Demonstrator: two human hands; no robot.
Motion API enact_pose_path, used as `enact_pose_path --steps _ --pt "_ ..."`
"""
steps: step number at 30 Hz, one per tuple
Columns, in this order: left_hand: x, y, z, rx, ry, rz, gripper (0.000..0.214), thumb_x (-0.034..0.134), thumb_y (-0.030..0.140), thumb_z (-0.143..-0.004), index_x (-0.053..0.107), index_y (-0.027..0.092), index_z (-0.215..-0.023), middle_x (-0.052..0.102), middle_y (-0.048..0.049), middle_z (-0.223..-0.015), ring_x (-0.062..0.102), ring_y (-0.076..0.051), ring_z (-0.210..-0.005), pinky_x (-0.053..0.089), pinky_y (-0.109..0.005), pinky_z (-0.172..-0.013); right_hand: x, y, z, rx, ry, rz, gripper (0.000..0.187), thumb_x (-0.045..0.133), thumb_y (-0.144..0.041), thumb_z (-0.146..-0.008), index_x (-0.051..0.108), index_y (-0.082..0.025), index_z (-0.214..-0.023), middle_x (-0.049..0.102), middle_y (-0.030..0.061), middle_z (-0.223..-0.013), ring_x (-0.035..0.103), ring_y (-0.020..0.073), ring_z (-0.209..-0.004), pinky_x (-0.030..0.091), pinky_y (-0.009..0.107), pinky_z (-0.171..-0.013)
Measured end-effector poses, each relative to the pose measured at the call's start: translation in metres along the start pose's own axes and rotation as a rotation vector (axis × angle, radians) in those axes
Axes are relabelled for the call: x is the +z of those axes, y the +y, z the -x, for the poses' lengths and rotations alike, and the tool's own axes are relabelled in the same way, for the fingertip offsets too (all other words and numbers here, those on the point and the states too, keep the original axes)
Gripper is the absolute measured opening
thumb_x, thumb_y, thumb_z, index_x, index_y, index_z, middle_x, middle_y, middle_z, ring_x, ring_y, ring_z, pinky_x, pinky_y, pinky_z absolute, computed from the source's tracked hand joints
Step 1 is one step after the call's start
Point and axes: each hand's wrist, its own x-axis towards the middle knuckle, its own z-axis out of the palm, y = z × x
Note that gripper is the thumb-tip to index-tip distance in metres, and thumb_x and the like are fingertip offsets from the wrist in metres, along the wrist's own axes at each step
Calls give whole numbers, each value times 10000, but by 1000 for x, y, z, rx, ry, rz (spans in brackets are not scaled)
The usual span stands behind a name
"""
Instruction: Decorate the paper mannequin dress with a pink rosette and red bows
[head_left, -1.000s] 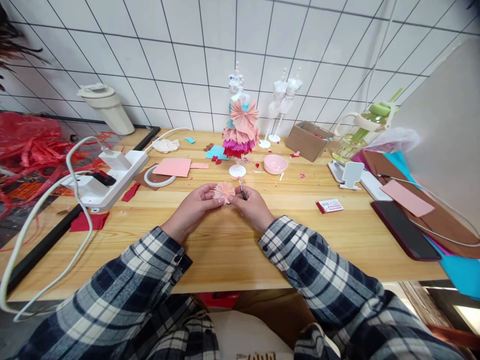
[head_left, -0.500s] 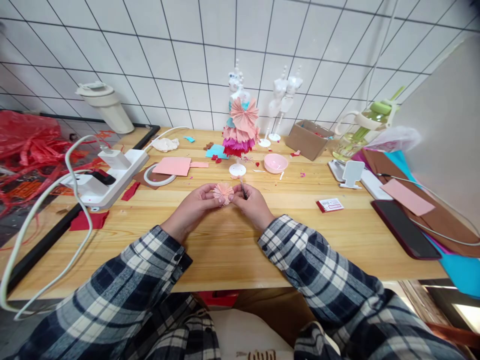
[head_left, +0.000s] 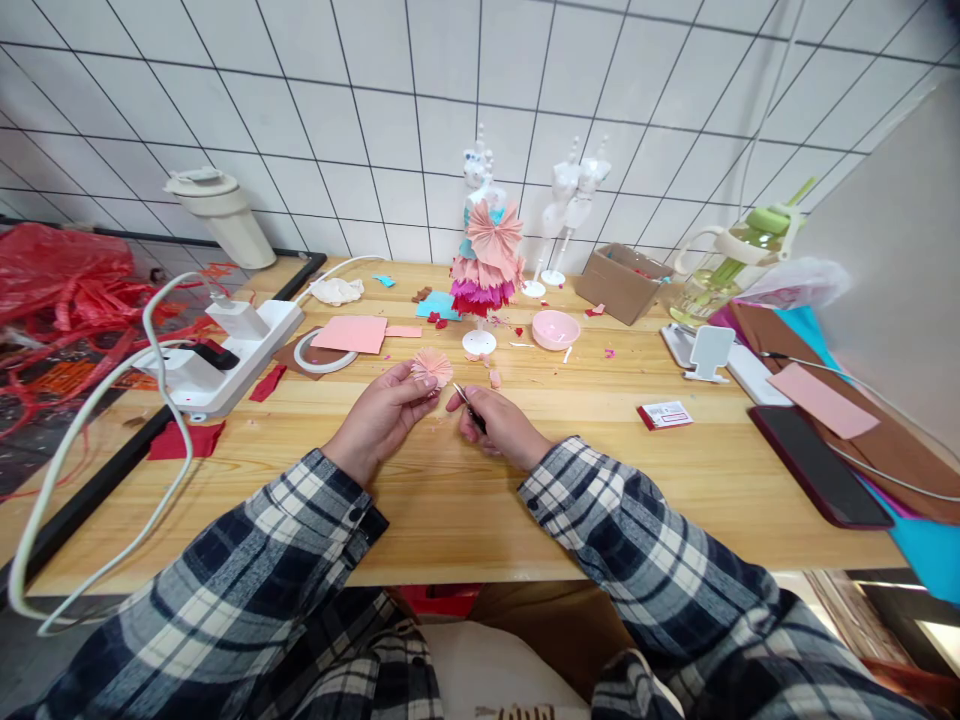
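My left hand [head_left: 386,412] pinches a small pink pleated paper fan [head_left: 432,367] just above the wooden table [head_left: 585,450]. My right hand [head_left: 495,420] sits beside it, fingers closed on a thin dark metal tool [head_left: 469,404] whose tip points toward the fan. The two hands are slightly apart. Behind them stands a small mannequin [head_left: 486,262] dressed in layered pink and magenta paper ruffles on a white round base.
A white power strip [head_left: 225,360] with cables lies at the left, near pink paper sheets [head_left: 349,334] and a tape ring [head_left: 322,352]. A pink bowl [head_left: 556,329], cardboard box [head_left: 621,282], bare white mannequins [head_left: 574,205], small red packet [head_left: 664,414], phone stand [head_left: 708,352], dark tablet [head_left: 821,465] and coloured sheets lie right.
The left hand has lifted the fan slightly left and away. The right hand let go of the fan and dropped toward the table with the tool.
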Motion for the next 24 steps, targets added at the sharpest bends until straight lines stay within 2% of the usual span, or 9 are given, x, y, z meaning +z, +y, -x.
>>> enact_pose_path --steps 4,8,24 --pt "2 0 0 -11 15 5 220 745 76 -705 664 130 -902 669 0 -829 640 -73 -713 546 -164 -681 3 6 -3 -53 -14 105 341 347 -424 -995 512 -186 -815 471 -67 -494 333 62 -371 265 187 -390" --pt "1 -3 -1 -18 -9 -26 268 760 99 -704 661 135 -950 679 -16 -871 653 -88 -750 550 -178 -708 3 9 -5 -74 -33 141 328 329 -397 -1003 491 -190 -807 465 -71 -481 348 71 -397 285 192 -431" --pt "-2 -7 -4 -22 -16 -52 334 779 102 -680 648 135 -986 702 -28 -881 669 -105 -767 548 -194 -721 4 5 -3 -91 -38 159 320 325 -413 -1004 440 -202 -792 407 -85 -502 319 73 -409 271 202 -444"
